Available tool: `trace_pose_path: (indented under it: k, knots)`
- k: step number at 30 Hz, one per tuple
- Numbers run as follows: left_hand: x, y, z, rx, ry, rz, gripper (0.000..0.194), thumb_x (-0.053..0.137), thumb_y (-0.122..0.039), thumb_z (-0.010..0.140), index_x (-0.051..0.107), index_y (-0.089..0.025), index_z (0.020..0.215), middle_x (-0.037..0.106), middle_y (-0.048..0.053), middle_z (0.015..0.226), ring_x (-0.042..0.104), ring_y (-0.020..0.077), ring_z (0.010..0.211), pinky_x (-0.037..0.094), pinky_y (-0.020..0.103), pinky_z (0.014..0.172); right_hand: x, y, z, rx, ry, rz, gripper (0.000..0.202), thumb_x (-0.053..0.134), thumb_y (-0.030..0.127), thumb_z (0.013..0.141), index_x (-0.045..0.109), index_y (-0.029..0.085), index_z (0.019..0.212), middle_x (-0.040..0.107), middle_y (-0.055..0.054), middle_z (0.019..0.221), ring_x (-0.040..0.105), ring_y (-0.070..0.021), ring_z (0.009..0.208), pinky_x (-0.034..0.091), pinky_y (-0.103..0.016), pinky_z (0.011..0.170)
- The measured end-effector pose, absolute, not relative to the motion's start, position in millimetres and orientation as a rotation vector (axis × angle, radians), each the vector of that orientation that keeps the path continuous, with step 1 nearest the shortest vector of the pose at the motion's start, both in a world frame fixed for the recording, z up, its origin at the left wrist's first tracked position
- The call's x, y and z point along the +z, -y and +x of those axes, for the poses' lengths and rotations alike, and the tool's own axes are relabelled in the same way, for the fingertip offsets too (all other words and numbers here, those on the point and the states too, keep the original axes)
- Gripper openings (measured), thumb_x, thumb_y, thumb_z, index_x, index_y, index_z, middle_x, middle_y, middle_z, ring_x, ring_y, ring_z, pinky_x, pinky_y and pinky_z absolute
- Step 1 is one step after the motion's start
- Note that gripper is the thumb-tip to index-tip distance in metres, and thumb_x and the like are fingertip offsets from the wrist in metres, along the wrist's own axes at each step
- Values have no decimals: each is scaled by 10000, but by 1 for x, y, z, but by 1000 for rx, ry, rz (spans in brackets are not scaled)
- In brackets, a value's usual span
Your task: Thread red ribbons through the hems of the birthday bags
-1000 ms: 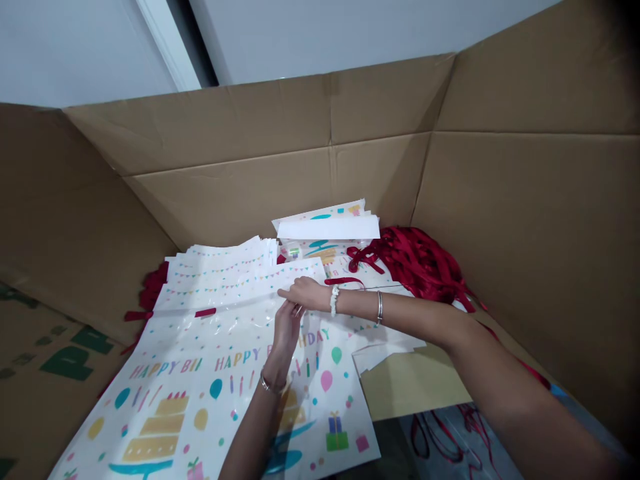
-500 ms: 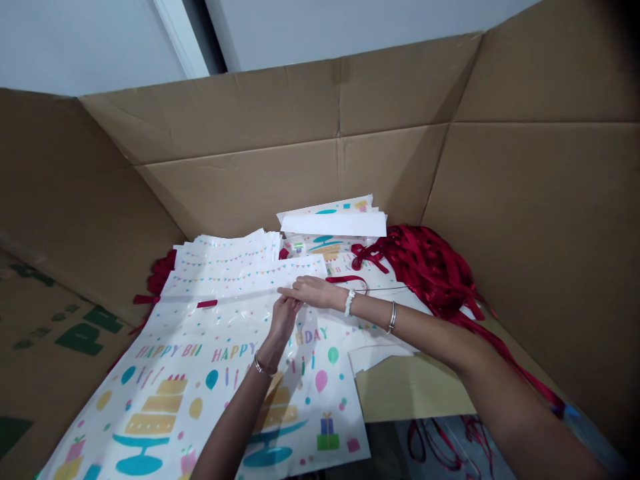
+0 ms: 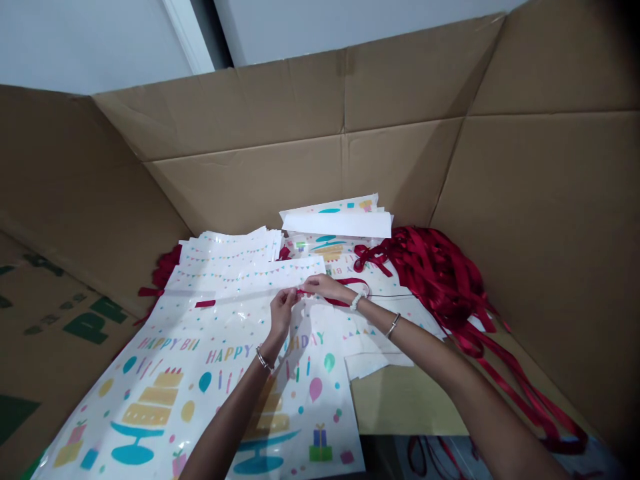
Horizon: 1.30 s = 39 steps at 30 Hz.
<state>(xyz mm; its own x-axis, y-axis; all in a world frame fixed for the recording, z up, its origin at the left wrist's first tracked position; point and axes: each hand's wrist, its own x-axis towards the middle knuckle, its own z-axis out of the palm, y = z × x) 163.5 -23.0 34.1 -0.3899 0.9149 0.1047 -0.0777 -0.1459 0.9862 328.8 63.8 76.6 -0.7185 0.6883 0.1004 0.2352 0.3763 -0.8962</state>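
A red ribbon [image 3: 343, 300] runs between my two hands over the upper part of a white printed birthday sheet [image 3: 320, 390]. My left hand [image 3: 283, 308] is closed on the ribbon's left end, its fingers pinched. Close beside it on the right, my right hand [image 3: 320, 285] pinches the same ribbon, which loops out behind the wrist. Another birthday sheet [image 3: 105, 413] lies to the left, with a short red strip [image 3: 205, 304] on its upper part. A large bundle of red ribbons [image 3: 435, 267] rests right of my right hand.
Tall cardboard walls [image 3: 240, 170] enclose the work surface [image 3: 415, 400] at the back and sides. A folded white sheet [image 3: 337, 224] lies at the back on more printed sheets. More red ribbon [image 3: 163, 277] sits at the left, and ribbons hang past the front right edge.
My hands have drawn slightly apart, and red ribbon now shows between their fingertips. The ribbon strands at the right have shifted and spread. The view has moved slightly.
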Motion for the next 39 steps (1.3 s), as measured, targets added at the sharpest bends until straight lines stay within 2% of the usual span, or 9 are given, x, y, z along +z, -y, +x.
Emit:
trace_pose_path:
  k: [4, 12, 19, 23, 26, 30, 32, 36, 39]
  knots:
    - [29, 18, 165, 1686, -1367, 1062, 466, 800, -589, 706, 710, -152, 842, 720, 79, 820, 666, 215, 793, 517, 370, 849, 75, -63, 331, 1690, 1962, -793, 356, 749, 440, 852, 685, 112, 975, 670, -18, 700, 599, -116, 633, 459, -215, 618]
    - [26, 18, 165, 1730, -1446, 1143, 372, 743, -534, 781, 707, -169, 842, 704, 56, 812, 632, 205, 792, 487, 327, 807, 72, -65, 331, 1932, 1780, -703, 302, 725, 412, 849, 695, 115, 897, 693, -44, 726, 586, -116, 620, 456, -214, 567]
    - [21, 15, 162, 1730, -1433, 1100, 367, 751, -518, 780, 720, -162, 863, 707, 50, 832, 624, 197, 804, 479, 317, 811, 58, -76, 325, 1907, 1784, -743, 257, 748, 353, 814, 692, 109, 755, 695, -47, 720, 533, -86, 610, 420, -206, 596]
    - [17, 13, 158, 1667, -1400, 1110, 385, 735, -530, 800, 730, -159, 902, 715, 46, 860, 629, 192, 825, 478, 310, 825, 52, -84, 323, 1832, 1832, -772, 305, 739, 400, 820, 715, 107, 740, 702, -51, 710, 467, -77, 577, 349, -203, 543]
    - [14, 12, 155, 1615, -1420, 1151, 397, 690, -557, 833, 722, -162, 848, 692, 25, 785, 605, 179, 781, 466, 298, 795, 52, -86, 322, 1774, 1901, -750, 359, 751, 453, 808, 718, 107, 717, 701, -50, 707, 454, -77, 585, 348, -205, 555]
    - [14, 12, 153, 1631, -1450, 1188, 399, 643, -555, 877, 678, -175, 761, 643, 6, 721, 574, 162, 732, 454, 287, 754, 51, -87, 318, 1743, 1935, -710, 369, 750, 484, 801, 727, 119, 854, 710, -38, 716, 509, -96, 613, 378, -213, 583]
    - [16, 12, 153, 1647, -1446, 1206, 376, 637, -545, 889, 677, -182, 797, 646, 8, 747, 576, 161, 738, 460, 284, 748, 50, -87, 317, 1748, 1918, -713, 382, 752, 478, 793, 718, 123, 933, 710, -30, 709, 530, -105, 621, 394, -218, 595]
    - [22, 13, 153, 1676, -1425, 1259, 346, 650, -512, 887, 693, -208, 1046, 696, 34, 945, 603, 170, 821, 482, 291, 779, 49, -85, 315, 1710, 1950, -699, 373, 737, 489, 798, 714, 118, 835, 706, -37, 716, 520, -96, 617, 398, -215, 600]
    - [25, 14, 151, 1623, -1457, 1323, 341, 612, -517, 909, 704, -190, 937, 698, 46, 904, 601, 181, 823, 476, 303, 794, 53, -82, 316, 1712, 1940, -720, 355, 744, 462, 800, 721, 112, 850, 700, -35, 704, 501, -88, 603, 388, -209, 589]
